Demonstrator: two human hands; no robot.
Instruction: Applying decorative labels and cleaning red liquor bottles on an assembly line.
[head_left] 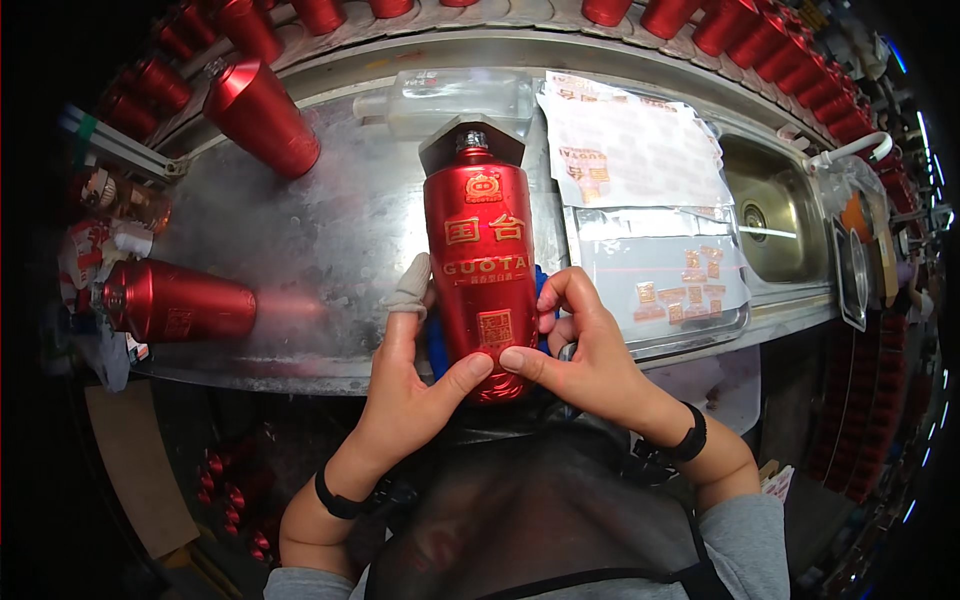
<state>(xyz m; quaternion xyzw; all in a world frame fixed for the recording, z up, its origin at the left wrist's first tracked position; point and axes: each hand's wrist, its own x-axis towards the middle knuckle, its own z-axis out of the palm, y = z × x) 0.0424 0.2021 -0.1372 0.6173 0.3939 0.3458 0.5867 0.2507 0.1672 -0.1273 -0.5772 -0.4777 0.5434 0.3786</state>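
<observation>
A glossy red bottle [480, 295] with gold lettering and emblems lies in front of me, its neck pointing away. My left hand [410, 375] is closed along its left side, with the thumb pressed on the lower front and a pale cover on one finger. My right hand [595, 355] grips the lower right side, its thumb meeting the left one near a square gold mark. Something blue [437, 345] shows beneath the bottle. Behind the neck is a dark angular support [437, 150]. The fingers under the bottle are partly hidden.
On the metal table [340, 230], one red bottle [262, 118] stands and another [180, 300] lies left. A clear glass bottle [460, 98] lies behind. At right are a printed sheet [640, 140], a water tray with gold decals [690, 290] and a sink [770, 190]. Red bottles line the conveyor [560, 15].
</observation>
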